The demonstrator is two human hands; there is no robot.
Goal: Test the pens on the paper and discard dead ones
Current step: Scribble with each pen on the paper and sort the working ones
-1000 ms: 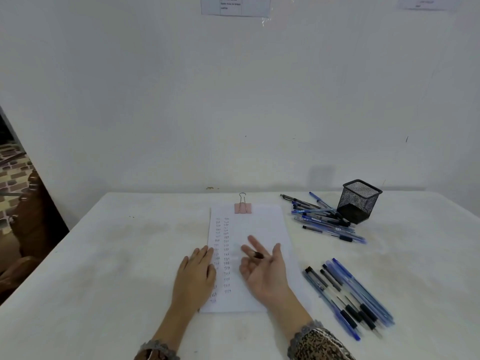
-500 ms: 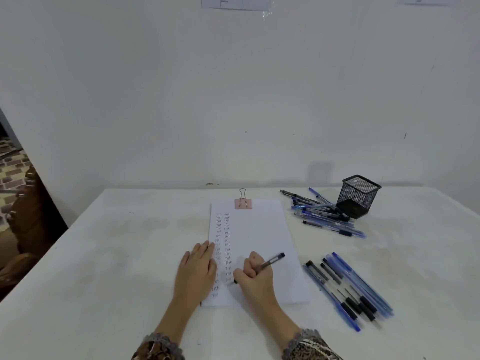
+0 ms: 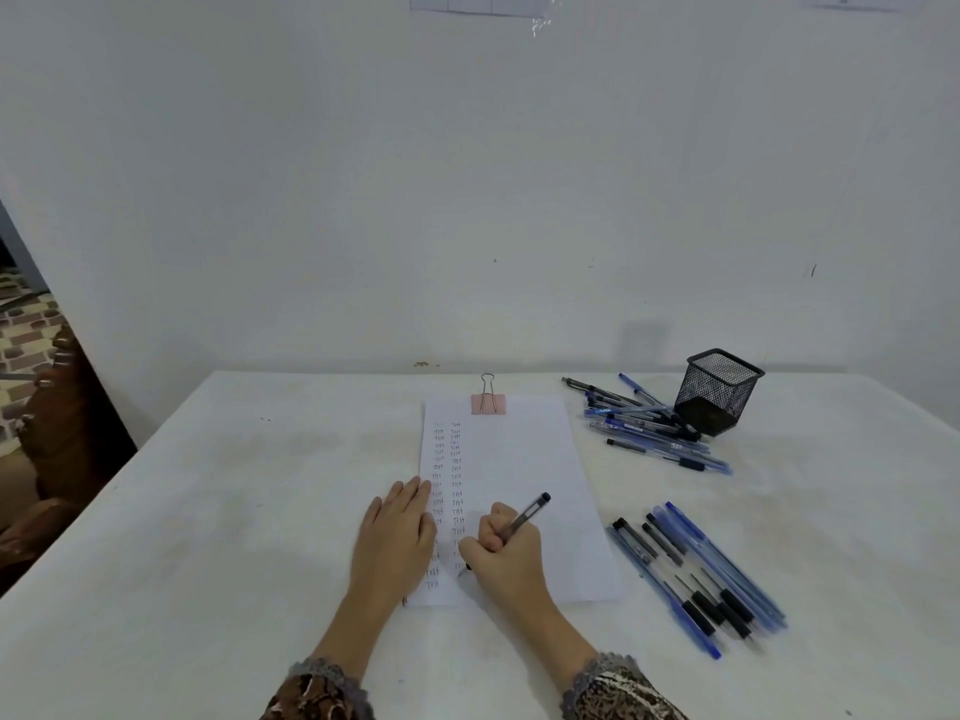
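Observation:
A white sheet of paper lies in the middle of the table, with two columns of small written marks down its left side and a pink binder clip at its top edge. My right hand grips a dark pen in a writing hold, tip down on the paper near the bottom of the second column. My left hand rests flat on the paper's left edge, fingers straight.
A row of several blue and black pens lies right of the paper. A loose heap of pens sits at the back right beside a black mesh pen cup. The white table meets a white wall behind.
One second ago my right hand lay palm up and open on the paper. It has since closed round the pen and brought the tip down onto the sheet. The left hand stayed put.

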